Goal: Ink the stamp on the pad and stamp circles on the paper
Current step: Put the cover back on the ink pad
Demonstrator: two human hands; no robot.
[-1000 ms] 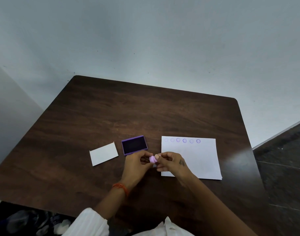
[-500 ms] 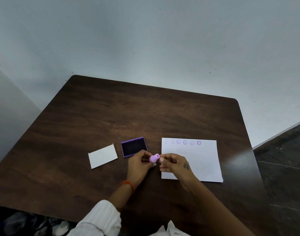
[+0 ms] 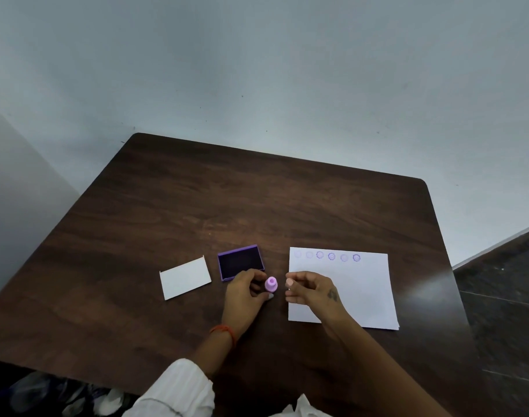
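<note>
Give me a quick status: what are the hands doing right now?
Left hand holds the purple stamp; right hand beside it, empty. Ink pad open; six circles on the paper. Nothing in the way.

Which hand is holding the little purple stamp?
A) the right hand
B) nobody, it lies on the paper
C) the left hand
C: the left hand pinches the purple stamp beside the ink pad, while the right hand is apart from it, over the paper.

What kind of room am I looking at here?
Hard to say; likely a plain indoor room or corner: a dark wooden table against a bare pale wall, with dark tiled floor to one side.
</note>
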